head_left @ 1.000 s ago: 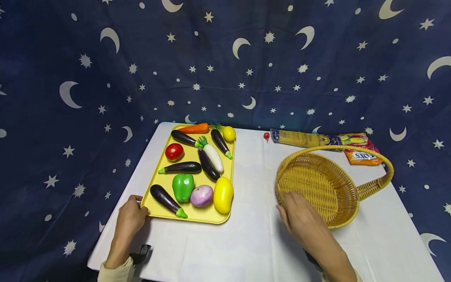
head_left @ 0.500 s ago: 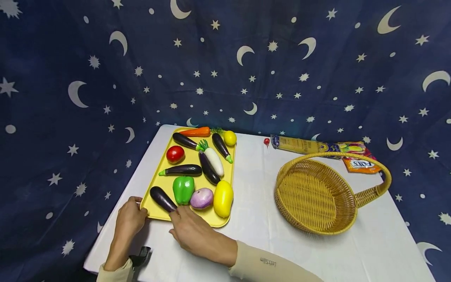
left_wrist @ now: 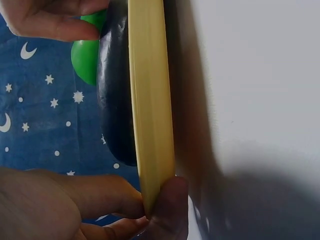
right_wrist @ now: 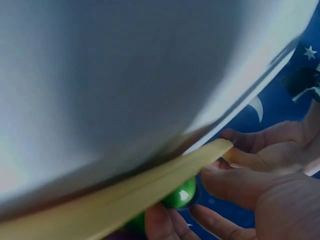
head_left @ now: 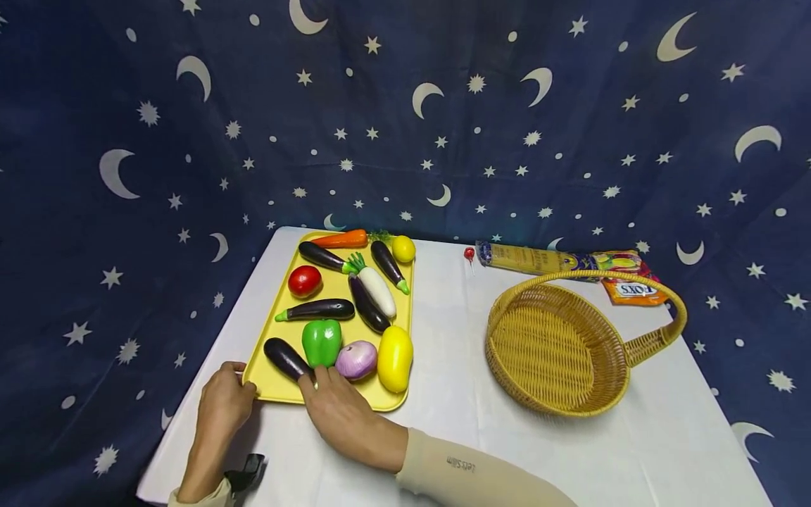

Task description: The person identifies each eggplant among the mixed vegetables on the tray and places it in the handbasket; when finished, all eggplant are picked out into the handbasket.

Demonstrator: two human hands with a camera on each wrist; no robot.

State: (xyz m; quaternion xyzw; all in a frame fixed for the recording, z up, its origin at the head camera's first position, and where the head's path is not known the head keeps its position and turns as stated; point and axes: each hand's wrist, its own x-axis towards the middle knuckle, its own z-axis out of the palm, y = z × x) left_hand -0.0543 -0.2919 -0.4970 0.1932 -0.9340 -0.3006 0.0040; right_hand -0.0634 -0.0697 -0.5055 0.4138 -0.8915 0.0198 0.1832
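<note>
My left hand [head_left: 223, 403] pinches the near left corner of a yellow tray [head_left: 274, 389] between thumb and fingers. In the left wrist view the tray edge [left_wrist: 151, 100] sits between them. My right hand [head_left: 347, 417] reaches over the tray's front edge and pinches the stem end of an eggplant [head_left: 285, 358], fingers on either side; its stem is mostly hidden. The eggplant still lies in the tray. Just beyond those fingers are a green bell pepper [head_left: 322, 342] and a purple onion [head_left: 357, 360]. A yellow mango-like piece [head_left: 395, 359] lies to their right.
Further back, the tray holds more eggplants [head_left: 319, 309], a tomato [head_left: 305, 281], white radish [head_left: 376, 290], carrot [head_left: 342, 239] and lemon [head_left: 403, 249]. A wicker basket [head_left: 548, 352] with a tall handle stands right. Behind it lie a lollipop [head_left: 469, 254], noodle pack [head_left: 529, 258] and orange packet [head_left: 633, 291].
My right hand has moved left from the basket to the near eggplant and taken its stem end. My left hand stays on the tray corner. The head view has shifted slightly.
</note>
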